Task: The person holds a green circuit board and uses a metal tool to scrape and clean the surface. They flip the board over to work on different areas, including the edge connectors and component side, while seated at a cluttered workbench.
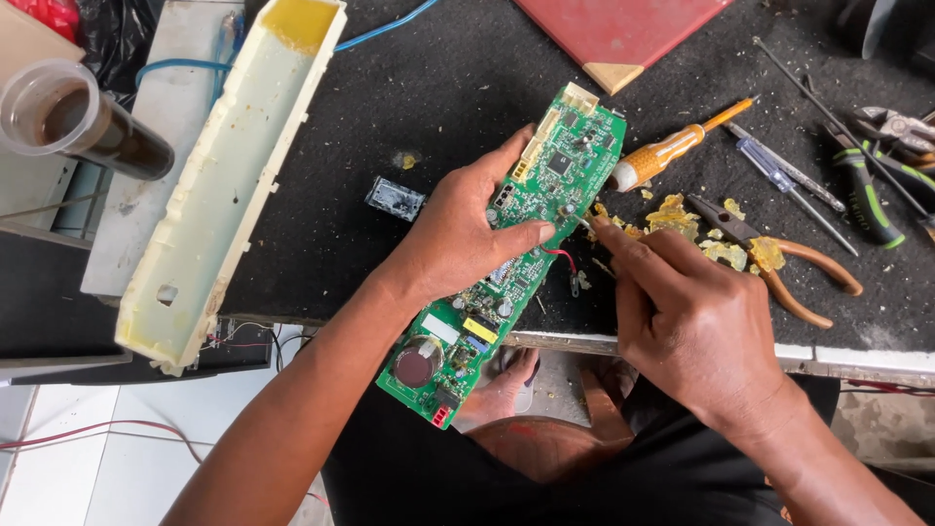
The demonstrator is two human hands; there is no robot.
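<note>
My left hand [463, 229] grips a long green circuit board [565, 161] around its middle, holding it tilted over the front edge of the black workbench [370, 127]. The board carries a dark round capacitor [418, 365], a yellow part and white connectors at its far end. My right hand [682, 317] is closed and its index finger and thumb pinch at a small spot on the board's right edge, beside a short red wire [563, 257]. What the fingertips hold is too small to make out.
A long cream plastic housing [229, 175] lies left. Yellow resin crumbs [672, 216], an orange-handled screwdriver [667, 154], brown-handled pliers [779, 263], a blue screwdriver [779, 175], green-black cutters [867, 195] lie right. A small grey component [394, 198], a red tile [614, 29], a cup of dark liquid [68, 117].
</note>
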